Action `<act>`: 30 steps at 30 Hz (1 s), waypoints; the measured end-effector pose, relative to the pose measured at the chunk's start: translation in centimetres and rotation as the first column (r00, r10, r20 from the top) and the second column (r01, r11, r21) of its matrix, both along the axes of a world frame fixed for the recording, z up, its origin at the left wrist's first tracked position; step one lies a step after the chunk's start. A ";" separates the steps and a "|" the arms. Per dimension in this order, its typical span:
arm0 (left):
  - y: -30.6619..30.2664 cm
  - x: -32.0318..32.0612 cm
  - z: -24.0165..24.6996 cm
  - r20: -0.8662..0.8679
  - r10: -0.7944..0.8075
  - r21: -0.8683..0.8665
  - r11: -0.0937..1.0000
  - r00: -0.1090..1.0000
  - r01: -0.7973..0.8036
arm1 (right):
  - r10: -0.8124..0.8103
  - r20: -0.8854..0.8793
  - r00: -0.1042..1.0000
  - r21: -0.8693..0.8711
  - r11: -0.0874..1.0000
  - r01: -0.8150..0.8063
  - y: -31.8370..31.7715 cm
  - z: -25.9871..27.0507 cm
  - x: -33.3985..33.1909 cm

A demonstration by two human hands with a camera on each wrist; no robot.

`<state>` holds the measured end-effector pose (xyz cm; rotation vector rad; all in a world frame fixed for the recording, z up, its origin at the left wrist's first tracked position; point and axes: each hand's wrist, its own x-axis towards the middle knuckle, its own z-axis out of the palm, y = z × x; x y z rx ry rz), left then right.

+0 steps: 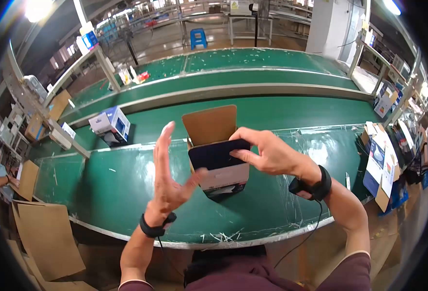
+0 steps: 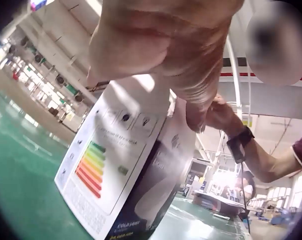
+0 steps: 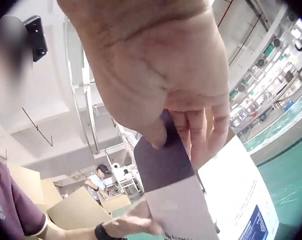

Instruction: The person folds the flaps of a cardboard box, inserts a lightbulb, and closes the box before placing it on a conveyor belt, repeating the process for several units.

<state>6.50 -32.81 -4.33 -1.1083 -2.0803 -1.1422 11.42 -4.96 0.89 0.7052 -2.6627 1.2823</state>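
A printed cardboard box (image 1: 226, 177) stands on the green worktable in front of me, its brown far flap (image 1: 210, 123) raised. Along its near side a dark flap (image 1: 209, 156) stands up. My right hand (image 1: 272, 155) pinches this dark flap near its right corner; the right wrist view shows the thumb on its outer face and the fingers behind. At the box's left side my left hand (image 1: 168, 182) is held up, fingers straight and thumb spread toward the near panel. A colour-barred energy label (image 2: 91, 170) is printed on a white side in the left wrist view.
Another printed box (image 1: 111, 127) stands at the back left. Flattened printed cartons (image 1: 381, 162) lie at the right edge, near a small cutter (image 1: 348, 181). Brown cardboard sheets (image 1: 49, 237) lean at lower left. Plastic scraps (image 1: 223, 237) lie along the table's front edge.
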 end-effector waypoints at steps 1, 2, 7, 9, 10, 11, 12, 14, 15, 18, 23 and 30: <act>-0.3 0.2 1.9 0.037 -0.008 -0.039 0.999 0.999 0.010 | 0.014 -0.009 1.000 -0.053 0.999 -0.014 -0.2 -0.3 -0.3; 0.0 0.2 3.0 0.194 -0.148 0.059 0.988 0.970 0.139 | -0.008 0.033 0.999 -0.032 0.999 0.009 -0.6 -0.1 -0.3; 0.9 -2.5 6.2 0.848 -0.343 0.131 0.875 0.405 0.466 | -0.103 -0.059 0.993 0.076 0.991 0.107 -2.1 0.7 0.8; 0.9 -4.8 5.6 0.901 -0.423 0.314 0.790 0.097 0.526 | -0.085 -0.150 0.985 0.129 0.986 0.104 -1.8 0.6 1.1; 1.1 -5.7 5.6 0.894 -0.443 0.406 0.742 -0.063 0.534 | -0.088 -0.175 0.981 0.152 0.982 0.115 -2.0 0.9 1.5; 1.5 -6.3 6.2 0.877 -0.461 0.445 0.671 -0.136 0.593 | -0.090 -0.202 0.975 0.172 0.977 0.126 -2.4 1.4 2.1; 2.2 -6.7 6.5 0.908 -0.419 0.295 0.645 0.003 0.705 | -0.094 -0.227 0.969 0.190 0.972 0.138 -2.7 1.8 2.5; 3.5 -7.1 6.8 0.887 -0.360 -0.049 0.552 0.291 0.832 | -0.135 -0.317 0.939 0.240 0.946 0.217 -3.4 1.6 3.0; 4.1 -7.2 6.8 0.940 -0.307 0.041 0.543 0.152 0.839 | -0.174 -0.348 0.921 0.241 0.933 0.267 -3.9 1.5 3.2; 4.5 -7.5 7.6 0.909 -0.332 -0.051 0.515 0.254 0.856 | -0.236 -0.363 0.901 0.191 0.928 0.320 -4.2 0.7 3.6; 4.3 -7.1 7.7 0.907 -0.290 -0.081 0.589 0.305 0.804 | -0.163 -0.284 0.945 0.016 0.985 0.174 -3.1 -1.6 3.1; 5.5 -6.8 5.7 0.806 -0.173 -0.360 0.615 0.566 0.701 | -0.221 -0.567 0.794 0.020 0.959 0.281 -4.5 -5.7 4.0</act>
